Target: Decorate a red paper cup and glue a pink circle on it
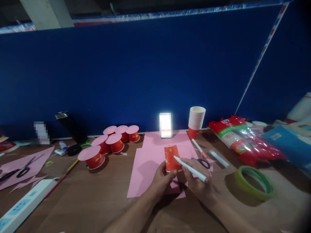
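Red paper cup (170,161) with gold motifs

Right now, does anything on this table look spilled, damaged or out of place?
Nothing looks spilled or plainly damaged; the red cup in the left hand seems intact. One oddity: the black bottle near the blue wall appears to lean left, though the wide camera view may cause that.

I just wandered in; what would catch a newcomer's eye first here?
Probably the bright white rectangle at the foot of the dark blue wall, straight ahead. In front of it, the left hand holds a red paper cup while the right hand points a white pen at its side. To the left of the hands stand six red cups topped with pink discs.
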A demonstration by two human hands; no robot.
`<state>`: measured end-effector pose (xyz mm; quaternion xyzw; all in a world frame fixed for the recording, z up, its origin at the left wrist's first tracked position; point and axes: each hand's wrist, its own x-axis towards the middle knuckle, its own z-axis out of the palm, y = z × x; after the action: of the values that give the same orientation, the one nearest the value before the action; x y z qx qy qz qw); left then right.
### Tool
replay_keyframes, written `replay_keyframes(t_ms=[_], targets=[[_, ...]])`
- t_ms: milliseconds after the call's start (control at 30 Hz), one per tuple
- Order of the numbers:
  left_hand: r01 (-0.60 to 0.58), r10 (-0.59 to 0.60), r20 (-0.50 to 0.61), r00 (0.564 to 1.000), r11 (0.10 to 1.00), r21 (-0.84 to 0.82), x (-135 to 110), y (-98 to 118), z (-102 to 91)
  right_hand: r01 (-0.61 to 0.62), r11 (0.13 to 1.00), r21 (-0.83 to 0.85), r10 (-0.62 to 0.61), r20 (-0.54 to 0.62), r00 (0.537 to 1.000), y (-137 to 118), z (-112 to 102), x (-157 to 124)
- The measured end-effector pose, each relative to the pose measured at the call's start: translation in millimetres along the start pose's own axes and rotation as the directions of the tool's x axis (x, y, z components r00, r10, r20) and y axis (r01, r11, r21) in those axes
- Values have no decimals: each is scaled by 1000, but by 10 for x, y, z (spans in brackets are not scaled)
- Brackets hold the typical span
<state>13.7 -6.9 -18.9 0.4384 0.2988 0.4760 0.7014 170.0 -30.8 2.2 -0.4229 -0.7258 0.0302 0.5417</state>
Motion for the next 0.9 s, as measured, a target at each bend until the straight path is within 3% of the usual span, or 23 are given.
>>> replay_keyframes(t_ms=[900], targets=[[13,-13,-9,1000,998,-58,30,-50,-20,-33,999,37,32,17,999,-28,-8,17]])
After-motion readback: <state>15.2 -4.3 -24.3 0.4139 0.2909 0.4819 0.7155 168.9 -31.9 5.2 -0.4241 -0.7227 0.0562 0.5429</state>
